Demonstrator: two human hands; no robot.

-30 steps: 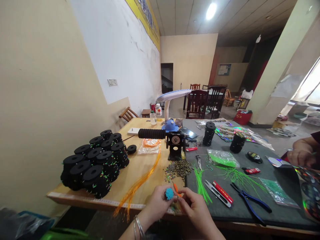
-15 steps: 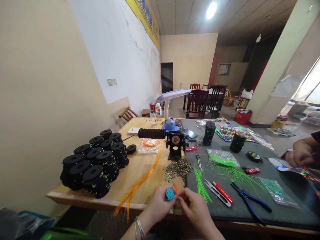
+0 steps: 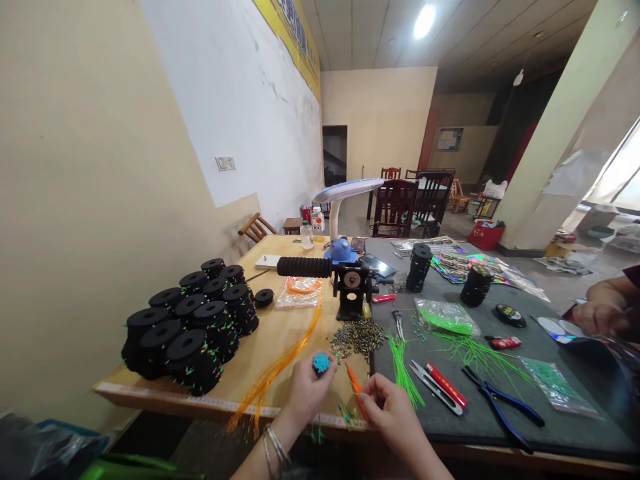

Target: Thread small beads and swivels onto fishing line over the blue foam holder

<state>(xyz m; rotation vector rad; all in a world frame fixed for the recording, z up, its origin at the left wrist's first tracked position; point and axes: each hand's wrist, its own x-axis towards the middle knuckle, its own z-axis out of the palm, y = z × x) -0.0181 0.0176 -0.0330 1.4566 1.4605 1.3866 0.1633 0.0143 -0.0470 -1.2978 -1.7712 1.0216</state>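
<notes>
Fingers of the left hand (image 3: 304,390) curled closed round a blue bundle (image 3: 321,363), its cut-looking end facing up, held above the near edge of the desk (image 3: 270,327). Right hand (image 3: 393,405): thumb and forefinger brought together, overlapping the near part of a slim orange tool (image 3: 354,379). Can't tell if they grip it or only touch it; remaining fingers bent in. Hands apart, bundle left of tool.

Handling, my read: bundle is light, bendy strands, no strength as a unit. Wrap it whole just below the end, firm enough to stop single strands slipping out; loosen and it probably splays. Most of its length is hidden in the palm, so can't judge balance. Tool looks rigid, light, possibly slick. Take it by the thicker body at the near end; stay off the pointed far tip, which may prick or bend.

Small green scraps (image 3: 345,410) at the near desk edge between the hands look almost weightless: fingertip pinch only, easily flicked off. Bead pile (image 3: 357,337) just beyond likely rolls if bumped.
</notes>
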